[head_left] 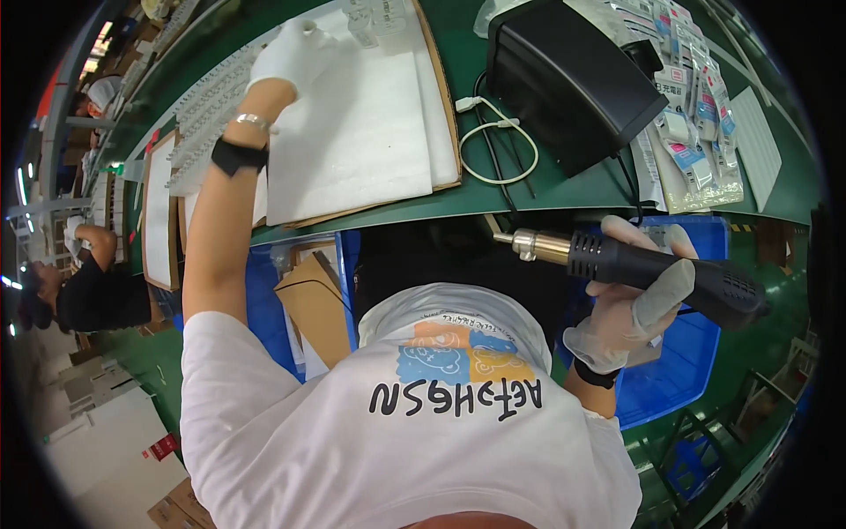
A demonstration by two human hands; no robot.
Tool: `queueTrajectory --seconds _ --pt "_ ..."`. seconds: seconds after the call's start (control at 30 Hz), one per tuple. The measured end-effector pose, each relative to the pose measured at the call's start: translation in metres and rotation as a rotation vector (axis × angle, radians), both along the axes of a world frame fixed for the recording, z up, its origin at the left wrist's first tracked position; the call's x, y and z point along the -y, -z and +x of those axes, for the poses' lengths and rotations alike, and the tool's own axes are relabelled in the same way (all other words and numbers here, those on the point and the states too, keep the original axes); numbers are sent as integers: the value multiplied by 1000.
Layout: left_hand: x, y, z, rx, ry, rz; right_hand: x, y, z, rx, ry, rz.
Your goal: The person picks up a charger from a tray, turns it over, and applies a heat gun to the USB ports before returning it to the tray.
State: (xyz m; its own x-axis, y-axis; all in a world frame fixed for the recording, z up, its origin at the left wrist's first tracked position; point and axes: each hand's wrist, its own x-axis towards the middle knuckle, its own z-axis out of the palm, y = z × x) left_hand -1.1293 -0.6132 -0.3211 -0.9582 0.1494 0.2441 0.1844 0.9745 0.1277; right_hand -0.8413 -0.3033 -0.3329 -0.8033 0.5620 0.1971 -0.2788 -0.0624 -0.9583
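My right hand [636, 304], in a thin whitish glove, is wrapped round the black body of a hot air gun [648, 271]. Its metal nozzle points left, in front of the table's near edge. At the far left my left hand [295, 57], in a white glove, reaches over a white foam sheet [361, 141] lying on cardboard. The fingers are curled closed, and whatever they may hold is hidden. Just right of that hand, several small clear plastic pieces [374, 22] sit at the sheet's far end. Left of it lie rows of small whitish parts [207, 115].
A black box-shaped device [573, 84] stands on the green table [493, 198], beside a white cable [467, 145]. Several packaged items [696, 106] are piled at the right. Blue bins [679, 388] stand below the table edge. Another person [101, 295] works at the far left.
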Motion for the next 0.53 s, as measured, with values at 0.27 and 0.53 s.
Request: queueTrajectory --seconds 0.27,0.53 --pt "-14 -9 168 99 271 797 6 12 -16 -97 204 107" --pt "-56 50 240 331 234 1111 10 12 -14 -162 263 46"
